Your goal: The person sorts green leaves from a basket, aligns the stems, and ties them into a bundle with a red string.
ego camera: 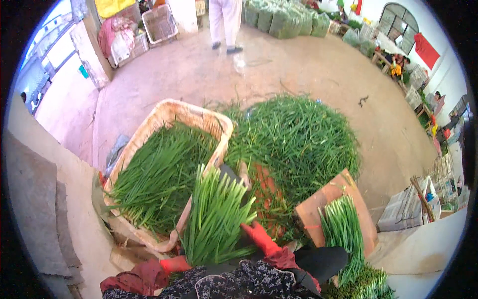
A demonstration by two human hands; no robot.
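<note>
A loose bunch of green leafy stalks (220, 213), like garlic chives, lies across my lap with its pale cut ends pointing away from me. My left hand (176, 264), in a red glove, is against the bunch's lower left side; its fingers are hidden beneath the leaves. At the right edge of the bunch is my right hand (259, 236), also red-gloved, with fingers apart close to the stalk ends. A worn plastic crate (170, 244) to the left holds more stalks (160, 160). On the right, a neatly aligned bundle (343, 231) rests on a wooden board (312, 220).
A large heap of green leaves (298, 138) covers the floor (149, 78) ahead. More bundled stalks (368, 282) lie low at right. A white woven sack (403, 209) stands beyond the board. Farther off are a standing person (226, 22), packed green bags (287, 20) and stacked crates (160, 24).
</note>
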